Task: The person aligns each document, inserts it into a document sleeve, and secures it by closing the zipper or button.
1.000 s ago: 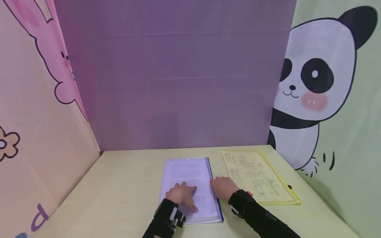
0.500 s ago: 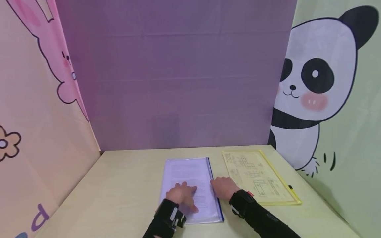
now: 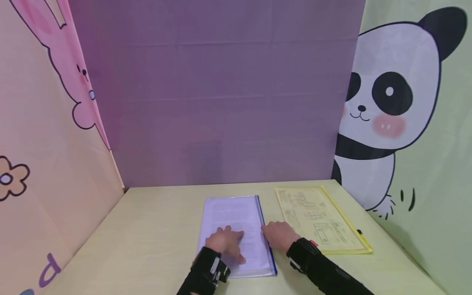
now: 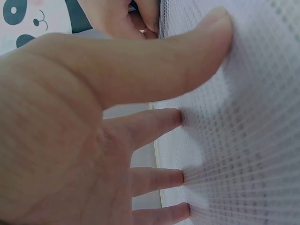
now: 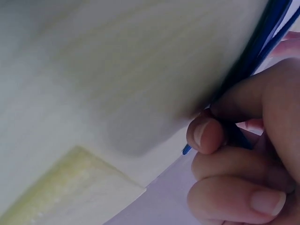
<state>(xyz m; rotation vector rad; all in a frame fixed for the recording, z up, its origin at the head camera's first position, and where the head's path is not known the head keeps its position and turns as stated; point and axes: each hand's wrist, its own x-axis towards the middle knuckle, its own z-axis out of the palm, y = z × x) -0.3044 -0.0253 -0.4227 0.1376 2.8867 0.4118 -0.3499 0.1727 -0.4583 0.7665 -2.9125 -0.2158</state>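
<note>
A translucent mesh document pouch (image 3: 225, 209) with printed paper inside lies flat, its blue zip edge (image 3: 272, 259) on the right. My left hand (image 3: 225, 242) presses on its face with fingers and thumb spread; in the left wrist view, the fingertips (image 4: 174, 117) touch the fine mesh. At the blue edge, about midway along, is my right hand (image 3: 279, 236). The right wrist view shows its thumb and curled fingers pinching the blue zip edge (image 5: 241, 70), with a small blue tip (image 5: 186, 150) poking out beyond the fingers.
A yellow document pouch (image 3: 306, 215) with line drawings inside lies on the table to the right. A small black-and-yellow piece (image 3: 359, 232) sits at its right edge. The pale wooden table (image 3: 147, 229) meets a purple backdrop (image 3: 228, 102) behind and printed side panels.
My right hand and wrist have shifted very slightly right and towards me, still at the blue edge. The left hand and both pouches stay where they were.
</note>
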